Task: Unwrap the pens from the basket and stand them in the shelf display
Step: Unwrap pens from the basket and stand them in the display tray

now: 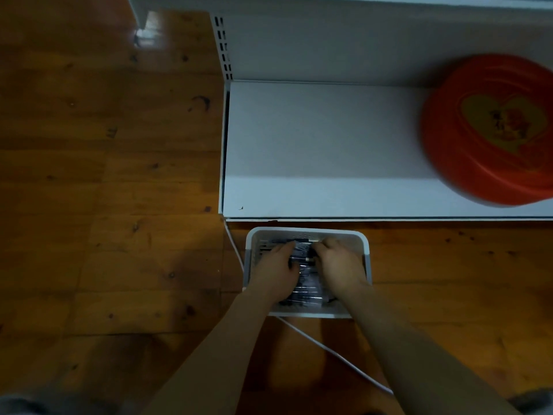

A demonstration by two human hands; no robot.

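Note:
A white plastic basket [366, 250] sits on the wooden floor just in front of the white shelf [314, 145]. Inside it lie several dark pens in shiny clear wrapping [305, 290]. Both my hands are down in the basket. My left hand [276, 269] has its fingers curled into the pile from the left. My right hand [339, 265] curls over the pile from the right. The frame is blurred, and the fingertips are buried among the wrapped pens, so what exactly each hand holds is unclear.
A round red tin [490, 130] with a gold heart sits on the shelf at the right. A white cable [329, 351] runs across the floor from the shelf's left corner under the basket toward the lower right. Wooden floor [104, 190] lies to the left.

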